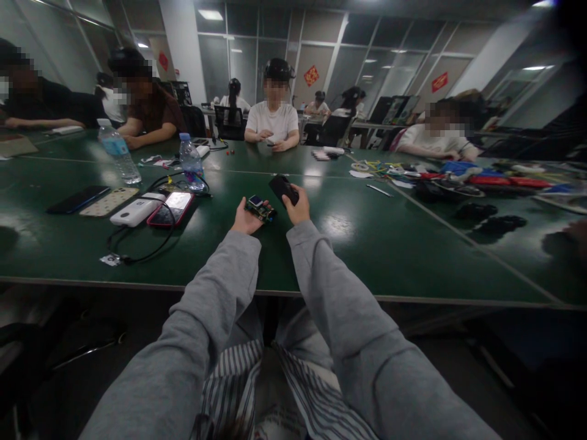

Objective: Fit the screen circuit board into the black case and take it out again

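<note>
The left grip (243, 220) is palm up and closed around a small green circuit board (260, 209), which lies across its fingers and sticks out past them toward the right. The board carries a pale blue module on top. The right grip (299, 211) is closed on a black device (283, 188), pinching its lower end so that the device slants up and to the left, above the grip. The device's free end hangs just above and beside the board; whether the two touch cannot be told. Both grips are held over the middle of the dark green surface (367, 244), between its near edge and the seam that runs across it, with grey sleeves reaching in over the near edge.

Toward the left edge lie a phone in a red case (170, 209), a white power bank (136, 209), a patterned phone (109, 201) and a black phone (77, 199), side by side, with a black cable (147, 252) looping toward the near edge. Two water bottles (191, 164) stand behind them. At the far edge a person in a white shirt (274, 122) sits facing this way.
</note>
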The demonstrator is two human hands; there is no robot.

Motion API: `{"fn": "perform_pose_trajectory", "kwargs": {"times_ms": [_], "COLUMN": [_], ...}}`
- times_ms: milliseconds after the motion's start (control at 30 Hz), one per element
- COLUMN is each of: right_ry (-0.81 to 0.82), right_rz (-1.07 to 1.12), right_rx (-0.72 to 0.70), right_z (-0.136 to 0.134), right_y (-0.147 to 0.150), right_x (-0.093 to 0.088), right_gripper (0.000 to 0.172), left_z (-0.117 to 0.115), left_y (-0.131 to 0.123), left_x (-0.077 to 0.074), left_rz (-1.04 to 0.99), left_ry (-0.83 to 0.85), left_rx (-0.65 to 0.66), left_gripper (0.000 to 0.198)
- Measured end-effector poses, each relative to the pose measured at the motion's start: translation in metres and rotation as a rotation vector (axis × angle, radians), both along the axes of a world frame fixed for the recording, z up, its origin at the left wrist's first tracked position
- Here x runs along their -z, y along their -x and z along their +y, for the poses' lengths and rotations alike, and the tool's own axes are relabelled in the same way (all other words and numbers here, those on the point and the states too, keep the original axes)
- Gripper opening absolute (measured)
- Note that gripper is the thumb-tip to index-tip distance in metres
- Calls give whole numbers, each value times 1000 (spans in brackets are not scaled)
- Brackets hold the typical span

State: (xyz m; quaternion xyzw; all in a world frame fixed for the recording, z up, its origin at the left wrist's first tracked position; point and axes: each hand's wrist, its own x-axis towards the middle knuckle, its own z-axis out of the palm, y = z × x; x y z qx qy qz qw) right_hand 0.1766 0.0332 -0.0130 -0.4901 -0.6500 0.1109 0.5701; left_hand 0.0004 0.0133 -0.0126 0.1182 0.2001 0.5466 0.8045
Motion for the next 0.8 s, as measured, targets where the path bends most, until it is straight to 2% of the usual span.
{"fn": "perform_pose_trajectory", "kwargs": {"times_ms": [133, 267, 433, 633, 800], "right_ry": [-70, -92, 16, 37, 13], "right_rz": [-90, -183, -232, -242, -222], "right_rx": [-194, -272, -352, -353, -339], "right_z": [-16, -19, -11, -9, -8], "right_y": [23, 31, 27, 31, 35], "right_x": [-2, 4, 14, 20, 23], "right_gripper": [57, 63, 74, 74, 72], "left_z": [-3, -2, 2, -1, 1], "left_y": [0, 0, 1, 2, 2], "left_x": [-3, -3, 1, -4, -4], "left_rz": [13, 32, 54, 111, 99], "left_ry": [18, 10, 6, -26, -47], "left_rx": [-2, -4, -11, 27, 3], "left_gripper": [51, 50, 54, 60, 57]}}
